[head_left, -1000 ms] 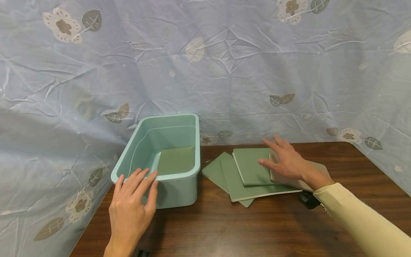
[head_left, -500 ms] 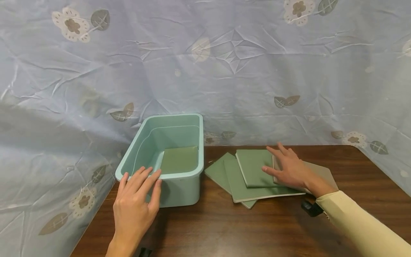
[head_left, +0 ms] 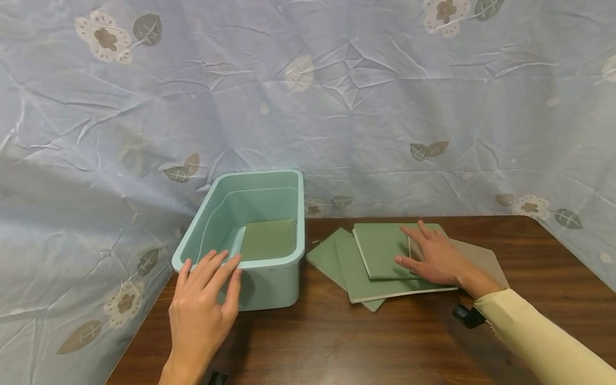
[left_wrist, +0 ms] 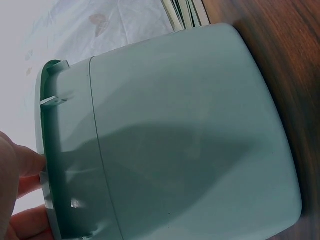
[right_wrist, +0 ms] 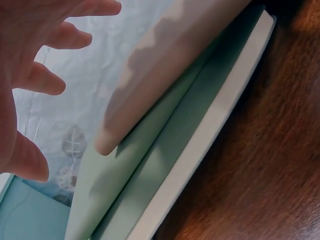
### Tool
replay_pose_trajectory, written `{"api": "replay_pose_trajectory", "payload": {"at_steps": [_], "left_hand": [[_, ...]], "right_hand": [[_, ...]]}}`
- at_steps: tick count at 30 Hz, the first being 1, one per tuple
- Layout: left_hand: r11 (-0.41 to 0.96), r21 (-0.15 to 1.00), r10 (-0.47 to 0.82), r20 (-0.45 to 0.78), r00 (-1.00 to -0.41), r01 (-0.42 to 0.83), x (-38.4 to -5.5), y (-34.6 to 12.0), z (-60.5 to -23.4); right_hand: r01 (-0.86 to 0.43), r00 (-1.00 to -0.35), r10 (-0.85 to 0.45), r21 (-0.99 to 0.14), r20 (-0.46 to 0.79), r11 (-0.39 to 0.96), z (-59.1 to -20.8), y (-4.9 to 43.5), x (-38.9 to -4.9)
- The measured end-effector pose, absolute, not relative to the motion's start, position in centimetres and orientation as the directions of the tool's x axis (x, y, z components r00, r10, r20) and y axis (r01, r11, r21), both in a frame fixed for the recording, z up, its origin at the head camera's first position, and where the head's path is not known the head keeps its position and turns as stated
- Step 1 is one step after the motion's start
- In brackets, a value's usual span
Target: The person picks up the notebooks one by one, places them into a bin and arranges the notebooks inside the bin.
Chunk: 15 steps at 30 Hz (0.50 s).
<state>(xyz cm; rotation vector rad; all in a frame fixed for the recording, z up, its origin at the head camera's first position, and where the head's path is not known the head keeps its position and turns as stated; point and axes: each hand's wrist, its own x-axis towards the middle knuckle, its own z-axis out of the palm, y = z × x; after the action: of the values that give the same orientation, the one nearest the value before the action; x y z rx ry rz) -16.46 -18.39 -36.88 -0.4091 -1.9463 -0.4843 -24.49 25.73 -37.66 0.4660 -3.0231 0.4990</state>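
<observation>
My left hand (head_left: 202,310) rests its fingertips on the near rim of a light teal plastic bin (head_left: 267,289), fingers nearly straight. A green notebook (head_left: 269,239) lies flat on the bin's floor. To the right, my right hand (head_left: 435,260) hovers with spread fingers over a loose pile of notebooks, holding nothing. Uppermost in that pile is a beige-grey notebook (head_left: 481,260), partly hidden under the hand. Beneath it lie a green notebook (head_left: 380,251), a wider green notebook (head_left: 380,290) with pale page edges (right_wrist: 200,140), and another green notebook (head_left: 327,256) turned at an angle.
The notebooks and bin stand on a dark brown wooden table (head_left: 327,347). Behind and to the left hangs a pale blue-grey floral cloth (head_left: 337,133), close to the bin's back. A black strap piece (head_left: 468,316) shows at the right wrist.
The head view has shifted slightly. My right hand has dropped a little toward the beige-grey notebook. The left hand stays at the bin's rim; bin and notebooks have not visibly moved.
</observation>
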Motion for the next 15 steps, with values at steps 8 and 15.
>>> {"api": "replay_pose_trajectory", "payload": {"at_steps": [8,15], "left_hand": [[0.859,0.152,0.067,0.913,-0.402,0.489,-16.4,-18.4,-36.8],[0.860,0.152,0.068,0.912,-0.405,0.487,-16.5,-18.4,-36.8]], "right_hand": [[-0.283,-0.958,-0.281,-0.290,0.048,0.914,-38.3,26.2,-24.2],[-0.261,-0.962,-0.272,-0.301,0.005,0.917,-38.9,26.7,-24.1]]}}
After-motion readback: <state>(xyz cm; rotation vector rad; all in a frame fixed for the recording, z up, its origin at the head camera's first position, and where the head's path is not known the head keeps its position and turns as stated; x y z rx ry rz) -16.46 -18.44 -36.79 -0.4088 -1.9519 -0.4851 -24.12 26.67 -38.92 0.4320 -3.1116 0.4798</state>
